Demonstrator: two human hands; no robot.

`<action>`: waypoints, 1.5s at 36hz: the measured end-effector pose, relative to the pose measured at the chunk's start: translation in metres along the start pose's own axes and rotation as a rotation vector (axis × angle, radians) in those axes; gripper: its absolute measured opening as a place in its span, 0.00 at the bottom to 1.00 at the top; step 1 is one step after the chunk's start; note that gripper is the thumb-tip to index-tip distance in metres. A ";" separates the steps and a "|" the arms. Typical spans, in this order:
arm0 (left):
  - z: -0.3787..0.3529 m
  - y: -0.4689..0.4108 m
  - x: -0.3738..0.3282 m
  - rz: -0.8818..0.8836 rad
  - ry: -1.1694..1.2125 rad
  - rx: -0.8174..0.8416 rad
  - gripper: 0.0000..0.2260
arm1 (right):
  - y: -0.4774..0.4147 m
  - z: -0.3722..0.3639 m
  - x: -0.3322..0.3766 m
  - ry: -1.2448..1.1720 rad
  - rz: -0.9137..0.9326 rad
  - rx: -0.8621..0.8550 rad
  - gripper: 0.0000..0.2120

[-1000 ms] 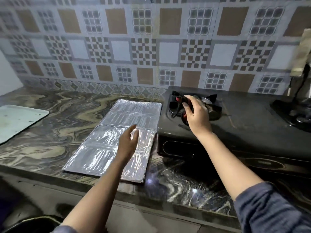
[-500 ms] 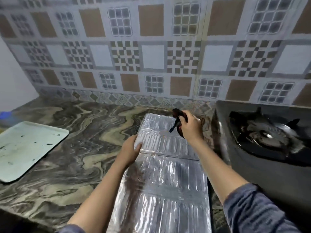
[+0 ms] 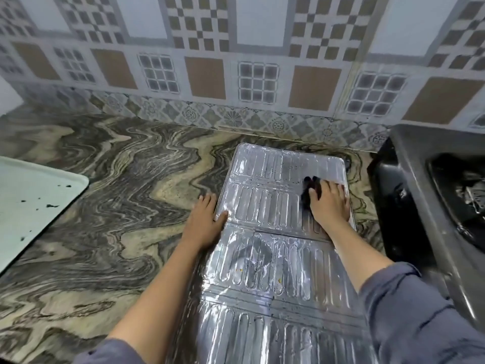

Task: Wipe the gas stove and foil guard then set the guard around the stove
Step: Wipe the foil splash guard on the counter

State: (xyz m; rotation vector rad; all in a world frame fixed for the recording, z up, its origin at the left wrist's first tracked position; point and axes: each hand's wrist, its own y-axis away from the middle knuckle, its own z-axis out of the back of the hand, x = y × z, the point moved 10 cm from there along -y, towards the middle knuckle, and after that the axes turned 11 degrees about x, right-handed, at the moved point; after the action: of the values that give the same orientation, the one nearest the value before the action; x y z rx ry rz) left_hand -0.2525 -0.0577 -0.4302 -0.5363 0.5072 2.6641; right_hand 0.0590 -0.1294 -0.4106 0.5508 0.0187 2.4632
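The silver foil guard (image 3: 265, 258) lies flat and unfolded on the marble counter, its ribbed panels running away from me. My right hand (image 3: 330, 203) presses a dark cloth (image 3: 309, 190) onto the guard's far right panel; most of the cloth is hidden under the palm. My left hand (image 3: 204, 219) rests flat on the guard's left edge, fingers spread, thumb on the foil. The black gas stove (image 3: 409, 195) stands just right of the guard, with its burner and pan support at the frame's right edge.
A pale green tray (image 3: 31, 203) with dark crumbs sits at the left on the marble counter (image 3: 118, 206). The patterned tile wall (image 3: 236, 74) rises right behind the guard. Small yellow specks dot the guard's middle panel.
My right hand has carried the cloth from the stove burner to the foil guard and pressed it down. My left hand has shifted to the guard's left edge. The view has moved left and closer.
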 end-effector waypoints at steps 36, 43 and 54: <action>-0.015 -0.006 0.005 -0.003 -0.179 -0.078 0.29 | -0.092 -0.059 0.124 0.151 0.072 0.085 0.31; -0.012 -0.005 0.007 0.012 -0.141 -0.098 0.29 | -0.089 -0.082 0.182 0.209 0.217 0.148 0.30; -0.012 -0.004 0.006 0.040 -0.124 -0.101 0.27 | -0.045 -0.082 0.192 0.349 0.842 0.322 0.26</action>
State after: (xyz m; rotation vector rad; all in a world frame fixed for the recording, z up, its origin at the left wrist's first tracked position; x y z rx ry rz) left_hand -0.2525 -0.0578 -0.4437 -0.3895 0.3529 2.7512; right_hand -0.0883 0.0255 -0.4183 0.2700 0.4037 3.3892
